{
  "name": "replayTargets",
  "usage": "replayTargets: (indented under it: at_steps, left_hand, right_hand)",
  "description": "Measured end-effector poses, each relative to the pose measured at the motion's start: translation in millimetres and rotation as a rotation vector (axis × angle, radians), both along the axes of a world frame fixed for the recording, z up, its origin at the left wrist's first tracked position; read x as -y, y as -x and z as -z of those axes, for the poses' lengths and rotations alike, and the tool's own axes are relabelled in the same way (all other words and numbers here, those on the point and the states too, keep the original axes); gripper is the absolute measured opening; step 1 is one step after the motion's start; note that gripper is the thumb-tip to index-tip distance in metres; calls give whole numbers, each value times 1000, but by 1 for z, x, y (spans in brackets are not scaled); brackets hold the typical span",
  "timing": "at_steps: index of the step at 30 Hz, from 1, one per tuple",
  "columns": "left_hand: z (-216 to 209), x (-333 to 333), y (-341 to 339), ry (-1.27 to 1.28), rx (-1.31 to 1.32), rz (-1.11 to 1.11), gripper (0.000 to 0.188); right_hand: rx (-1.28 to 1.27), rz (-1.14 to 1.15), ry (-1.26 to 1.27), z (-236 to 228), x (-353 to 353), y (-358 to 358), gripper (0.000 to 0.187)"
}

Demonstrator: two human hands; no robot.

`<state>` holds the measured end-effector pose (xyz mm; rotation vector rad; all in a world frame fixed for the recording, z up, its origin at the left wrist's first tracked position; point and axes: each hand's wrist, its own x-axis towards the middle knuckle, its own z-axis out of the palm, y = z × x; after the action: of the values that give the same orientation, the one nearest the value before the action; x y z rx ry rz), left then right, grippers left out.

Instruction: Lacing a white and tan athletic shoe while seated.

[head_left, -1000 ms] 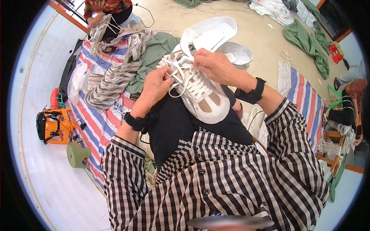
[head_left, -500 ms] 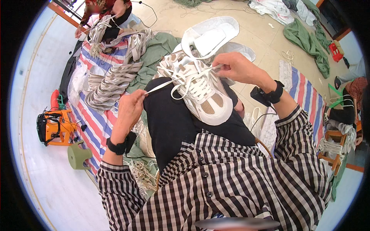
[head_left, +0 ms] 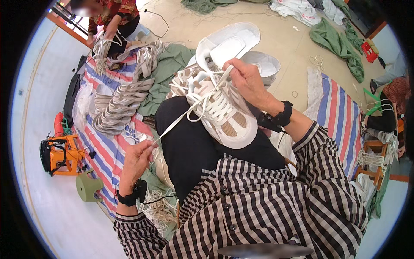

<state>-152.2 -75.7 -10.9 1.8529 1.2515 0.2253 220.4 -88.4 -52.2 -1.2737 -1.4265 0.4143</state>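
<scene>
A white and tan sneaker (head_left: 228, 125) rests on my black-trousered thighs, its toe toward me. White laces criss-cross its tongue in several rows. My left hand (head_left: 137, 159), out to the left of the shoe, pinches the end of a shoelace (head_left: 174, 123) that runs taut up to the lacing. At the shoe's upper right, my right hand (head_left: 246, 78) has its fingers closed round the other lace near the collar. Just beyond the sneaker lie white-lined shoe uppers (head_left: 235, 43), partly hidden by it and by my right hand.
Stacked shoe uppers (head_left: 120, 105) lie on a striped sheet (head_left: 101, 151) to the left, beside green cloth (head_left: 166, 71). An orange stool (head_left: 64, 151) and a green stool (head_left: 88, 185) stand at far left. Another person (head_left: 114, 21) handles laces at the upper left; someone else sits at far right.
My left hand has moved down and left, drawing out a longer stretch of lace. My right hand has shifted left and slightly up, nearer the collar.
</scene>
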Motion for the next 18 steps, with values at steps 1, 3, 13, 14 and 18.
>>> replayTargets:
  at_steps: [1, 3, 13, 14, 18]
  left_hand:
    - [0, 1, 4, 8, -3, -2, 16]
    - [0, 3, 10, 45, 35, -23, 17]
    - [9, 14, 16, 138, 16, -16, 18]
    - [11, 13, 19, 117, 5, -3, 19]
    - [9, 10, 17, 68, 34, 47, 18]
  right_hand:
    - [-3, -2, 8, 1, 0, 1, 17]
    - [-29, -2, 68, 0, -1, 0, 14]
    - [229, -234, -120, -23, 21, 12, 11]
    - [239, -320, -98, -27, 22, 11, 11]
    - [314, -522, 65, -50, 30, -5, 10]
